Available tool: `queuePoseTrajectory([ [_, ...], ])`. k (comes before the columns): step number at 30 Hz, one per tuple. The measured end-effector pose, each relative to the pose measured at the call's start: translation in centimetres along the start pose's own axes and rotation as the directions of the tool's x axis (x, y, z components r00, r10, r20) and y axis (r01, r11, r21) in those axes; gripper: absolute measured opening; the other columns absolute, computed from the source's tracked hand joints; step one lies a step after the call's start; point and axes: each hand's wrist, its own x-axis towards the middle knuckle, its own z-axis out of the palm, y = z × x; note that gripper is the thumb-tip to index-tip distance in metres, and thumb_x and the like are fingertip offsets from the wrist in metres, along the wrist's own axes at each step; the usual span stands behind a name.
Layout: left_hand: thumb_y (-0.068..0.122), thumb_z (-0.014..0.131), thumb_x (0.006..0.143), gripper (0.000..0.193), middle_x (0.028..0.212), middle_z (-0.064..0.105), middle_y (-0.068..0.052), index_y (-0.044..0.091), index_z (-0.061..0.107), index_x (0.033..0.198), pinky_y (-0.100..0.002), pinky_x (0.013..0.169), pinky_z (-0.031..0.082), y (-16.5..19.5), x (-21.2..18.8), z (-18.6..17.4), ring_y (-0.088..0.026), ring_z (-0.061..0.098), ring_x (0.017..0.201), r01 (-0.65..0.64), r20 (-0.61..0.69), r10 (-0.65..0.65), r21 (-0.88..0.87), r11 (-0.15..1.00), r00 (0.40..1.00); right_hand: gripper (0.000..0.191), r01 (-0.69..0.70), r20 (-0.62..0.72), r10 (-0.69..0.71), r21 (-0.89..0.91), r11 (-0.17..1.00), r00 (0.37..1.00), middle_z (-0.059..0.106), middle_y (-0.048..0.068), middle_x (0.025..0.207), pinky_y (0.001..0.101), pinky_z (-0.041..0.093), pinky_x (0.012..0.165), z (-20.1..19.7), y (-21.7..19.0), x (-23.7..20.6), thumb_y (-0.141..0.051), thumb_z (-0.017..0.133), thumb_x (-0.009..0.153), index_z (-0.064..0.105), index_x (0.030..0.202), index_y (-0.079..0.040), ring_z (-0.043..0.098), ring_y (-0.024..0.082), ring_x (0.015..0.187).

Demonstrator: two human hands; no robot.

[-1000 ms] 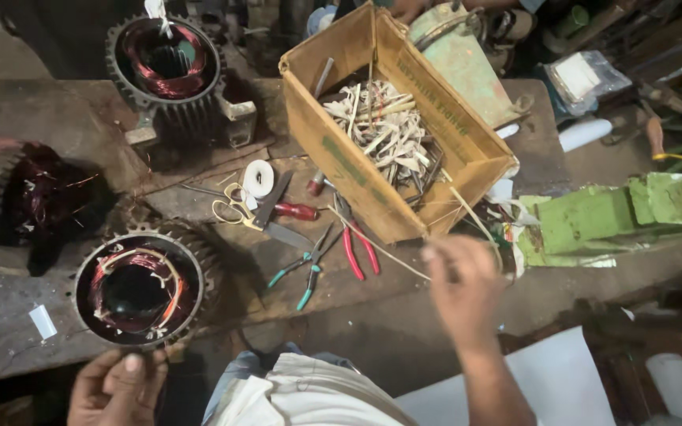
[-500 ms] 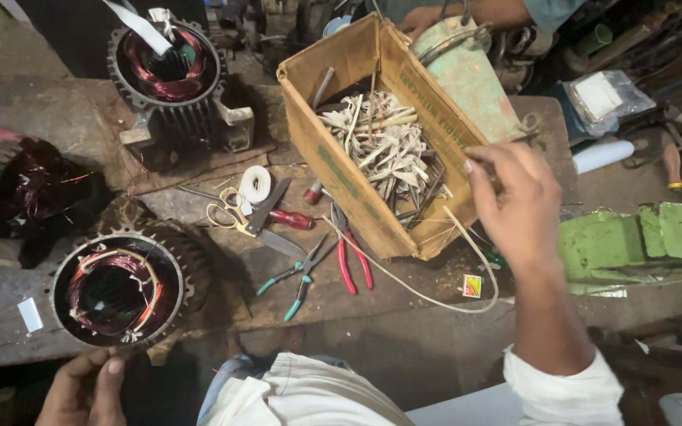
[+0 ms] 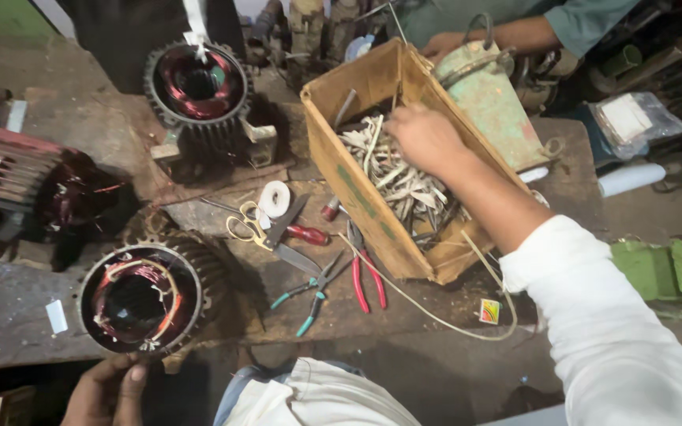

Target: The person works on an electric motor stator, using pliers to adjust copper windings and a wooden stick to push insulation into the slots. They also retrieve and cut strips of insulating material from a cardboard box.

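My right hand (image 3: 426, 138) reaches down into a worn cardboard box (image 3: 357, 197) full of pale sticks and strips (image 3: 404, 189); its fingers curl among them, and whether they grip one is hidden. My left hand (image 3: 108, 390) rests at the near rim of a motor stator (image 3: 140, 300) with copper and red windings, at the bench's front left. Between the stator and the box lie scissors (image 3: 266, 233), a red-handled screwdriver (image 3: 305, 234), red-handled pliers (image 3: 365, 272), teal-handled pliers (image 3: 309, 296) and a roll of white tape (image 3: 274, 197).
A second finned stator (image 3: 199, 87) stands at the back. A red wound rotor part (image 3: 9, 181) lies far left. Another person's hand (image 3: 455, 43) holds a green metal housing (image 3: 491, 95) behind the box. A pale cord (image 3: 444, 319) loops on the bench.
My right hand has moved from the bench's right side up and over into the cardboard box. My left hand stays by the near stator. The view has shifted closer.
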Motion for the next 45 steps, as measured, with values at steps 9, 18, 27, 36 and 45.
queuePoseTrajectory([
  [9,0.004,0.068,0.102,0.018,0.098,0.075,-0.017,-0.008,0.066,0.116,-0.029,0.093,0.055,1.5,-0.5,-1.0,-0.016,0.071,0.091,-0.005,-0.044,0.013,0.171,0.985,0.999,0.022,0.01,0.176,-0.015,0.03,1.0,0.984,0.061,0.015,0.104,0.0483,0.052,0.087,1.6,-0.6,1.9,-0.023,0.077,0.078,0.08,0.097,-0.013,0.061,0.037,0.104],
  [18,0.003,0.066,0.103,0.019,0.101,0.074,-0.018,-0.008,0.062,0.118,-0.031,0.099,0.056,0.8,-0.3,-0.6,-0.017,0.073,0.099,-0.002,-0.011,0.002,0.027,1.0,1.0,0.022,-0.196,0.081,0.184,0.173,0.965,0.98,0.063,0.017,0.104,0.0445,0.051,0.087,-5.4,0.2,-3.9,-0.022,0.08,0.082,0.081,0.103,-0.014,0.063,0.036,0.1],
  [27,0.004,0.067,0.101,0.019,0.101,0.073,-0.019,-0.009,0.06,0.114,-0.032,0.095,0.057,-0.5,1.4,-0.5,-0.018,0.071,0.099,0.05,0.102,-0.041,-0.081,0.995,0.994,0.018,-0.373,0.196,0.616,0.912,0.172,0.763,0.074,-0.001,0.118,0.0257,0.044,0.073,-8.4,2.9,-8.9,-0.017,0.073,0.097,0.076,0.106,-0.003,0.055,0.009,0.082],
  [36,0.005,0.069,0.104,0.018,0.1,0.072,-0.018,-0.009,0.062,0.113,-0.027,0.084,0.058,-0.1,1.0,-0.5,-0.016,0.07,0.09,0.032,0.035,-0.032,0.007,0.999,0.999,0.014,-0.386,0.266,0.755,0.922,-0.017,0.6,0.067,-0.005,0.089,0.0183,0.041,0.059,-9.7,2.5,-10.2,-0.016,0.073,0.099,0.075,0.109,-0.006,0.049,0.002,0.066],
  [45,0.001,0.069,0.102,0.017,0.099,0.074,-0.017,-0.01,0.066,0.114,-0.029,0.09,0.058,1.4,-0.1,-1.2,-0.015,0.072,0.092,0.103,0.002,-0.103,0.054,0.993,0.995,0.014,-0.23,-0.357,0.729,0.788,0.571,0.584,0.072,0.002,0.107,0.0219,0.054,0.073,-13.0,0.8,-11.4,-0.015,0.065,0.113,0.067,0.123,-0.006,0.064,0.009,0.085],
])
